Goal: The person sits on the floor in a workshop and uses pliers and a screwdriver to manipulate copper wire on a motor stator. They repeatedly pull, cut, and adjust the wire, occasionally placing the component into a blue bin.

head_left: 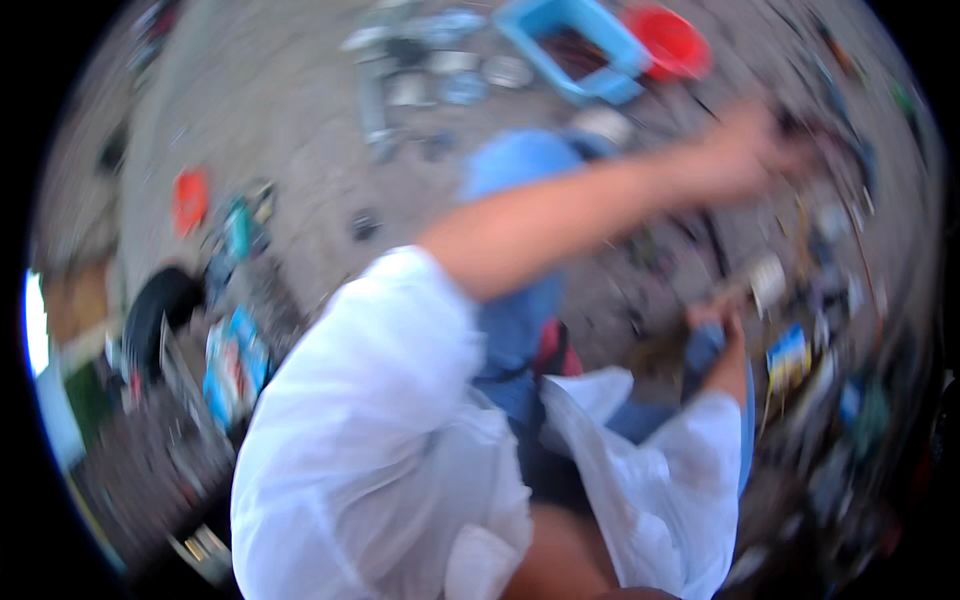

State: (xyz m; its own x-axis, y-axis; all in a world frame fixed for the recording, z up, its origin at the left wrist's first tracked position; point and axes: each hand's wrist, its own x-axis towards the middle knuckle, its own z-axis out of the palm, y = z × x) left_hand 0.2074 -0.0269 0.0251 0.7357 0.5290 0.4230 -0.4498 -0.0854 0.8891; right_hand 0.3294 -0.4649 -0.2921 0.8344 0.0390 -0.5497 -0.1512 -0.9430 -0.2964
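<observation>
The pale piece (767,285) is at the right, just beyond the fingers of the right hand (718,318); it looks short and blocky, probably stiff and fairly light, though blur hides what it is made of; its dry-looking, dull face suggests little slip, and nothing marks it as fragile; the sensible hold is around the narrower part nearest the hand, with the broad end left free. The right hand is partly curled beside it, a grey-blue thing (703,348) against the palm side; whether the fingers grip either one, I cannot tell.

The left hand (750,155) reaches across, farther out, near a dark thing (798,125); it is too smeared to tell whether it is open or closed on that; the dark thing's weight and stiffness are likewise beyond judging.

The ground (290,190) is grey-brown, bare in patches and strewn with scraps; a blue basin (525,50) with dark contents stands at the top, a red bowl (672,42) just beside it, metal pieces (508,71) to its left; a blue-and-yellow packet (788,357) lies below the pale piece; a tyre (158,312), an orange thing (190,200) and a bag (233,368) are over at the left.
</observation>
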